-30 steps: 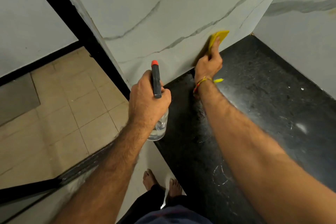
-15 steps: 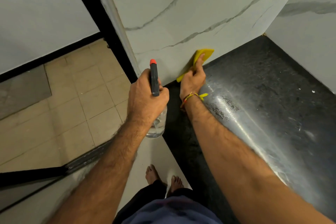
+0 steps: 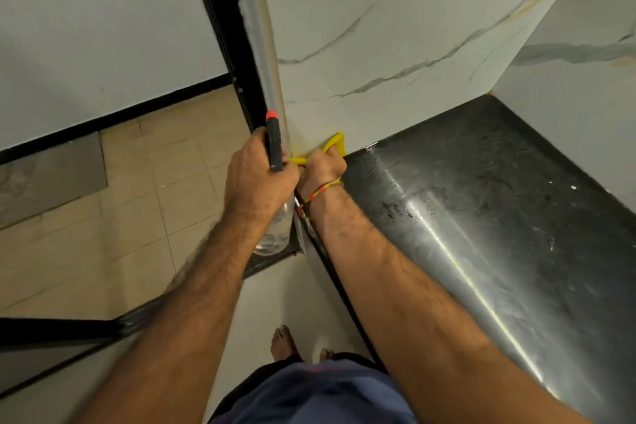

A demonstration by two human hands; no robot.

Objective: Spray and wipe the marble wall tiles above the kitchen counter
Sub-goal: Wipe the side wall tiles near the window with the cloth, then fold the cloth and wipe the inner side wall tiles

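Hands: right hand (image 3: 323, 165) w/ cloth (image 3: 335, 144) now leftward, beside bottle (image 3: 275, 217)

A single head-worn camera looked steeply forward and down, close over both forearms. The marble wall (image 3: 395, 45) filled twelve o'clock, the black counter (image 3: 499, 217) ran toward three, and the floor (image 3: 103, 217) lay at nine.

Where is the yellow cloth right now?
In the head view, the yellow cloth is in the right hand, at the foot of the marble wall near its left corner, just above the black counter.
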